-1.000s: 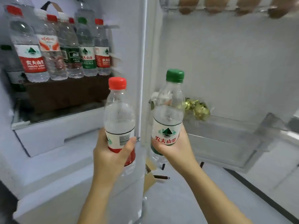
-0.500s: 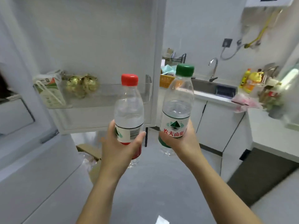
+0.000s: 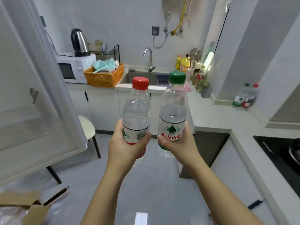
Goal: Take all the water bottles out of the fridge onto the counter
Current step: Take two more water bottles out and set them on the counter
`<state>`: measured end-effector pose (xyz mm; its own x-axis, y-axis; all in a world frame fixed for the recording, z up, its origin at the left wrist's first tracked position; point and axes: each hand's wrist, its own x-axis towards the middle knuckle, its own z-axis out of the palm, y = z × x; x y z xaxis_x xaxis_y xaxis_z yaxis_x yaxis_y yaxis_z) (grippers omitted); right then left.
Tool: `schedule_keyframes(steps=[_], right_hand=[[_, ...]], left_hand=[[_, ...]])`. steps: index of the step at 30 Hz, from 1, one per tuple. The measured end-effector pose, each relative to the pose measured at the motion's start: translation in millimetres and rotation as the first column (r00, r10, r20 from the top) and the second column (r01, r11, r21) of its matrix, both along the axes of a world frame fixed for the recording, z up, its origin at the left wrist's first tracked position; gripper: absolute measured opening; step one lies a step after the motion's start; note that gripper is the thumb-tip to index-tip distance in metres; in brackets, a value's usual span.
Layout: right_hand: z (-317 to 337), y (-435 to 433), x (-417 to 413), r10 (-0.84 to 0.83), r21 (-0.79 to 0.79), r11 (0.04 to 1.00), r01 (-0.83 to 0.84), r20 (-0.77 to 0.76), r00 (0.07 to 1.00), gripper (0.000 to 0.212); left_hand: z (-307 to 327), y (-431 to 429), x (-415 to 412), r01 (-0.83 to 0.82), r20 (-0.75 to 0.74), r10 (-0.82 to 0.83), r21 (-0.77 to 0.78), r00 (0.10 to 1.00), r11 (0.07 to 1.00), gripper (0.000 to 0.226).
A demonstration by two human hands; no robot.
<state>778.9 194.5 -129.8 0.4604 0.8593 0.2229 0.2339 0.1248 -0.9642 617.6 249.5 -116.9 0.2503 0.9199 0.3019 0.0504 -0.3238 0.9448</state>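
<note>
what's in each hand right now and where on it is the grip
The left hand grips the red-capped bottle around its lower body, at the label. The right hand grips the green-capped bottle the same way, low on its label.

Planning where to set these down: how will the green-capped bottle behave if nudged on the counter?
The green-capped bottle, gripped by the right hand, looks tall and narrow, so probably tippy. Its round body would likely roll if toppled. It holds water, so it is probably hefty.
</note>
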Motion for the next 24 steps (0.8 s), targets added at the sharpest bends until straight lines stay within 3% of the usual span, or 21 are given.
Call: schedule_keyframes(steps=[11, 24], right_hand=[[-23.3, 50.8, 125.5, -0.357, -0.01, 0.934, 0.357, 0.008, 0.934, 0.06], [-65.8, 52.5, 280.0, -0.486, 0.011, 0.874, 0.486, -0.029, 0.874, 0.067]], left_hand=[[-11.9, 94.4, 139.6, 0.269, -0.068, -0.272, -0.058, 0.96, 0.962, 0.042], [-37.7, 110.5, 292.1, 0.33, -0.117, -0.341, -0.102, 0.933, 0.939, 0.044]])
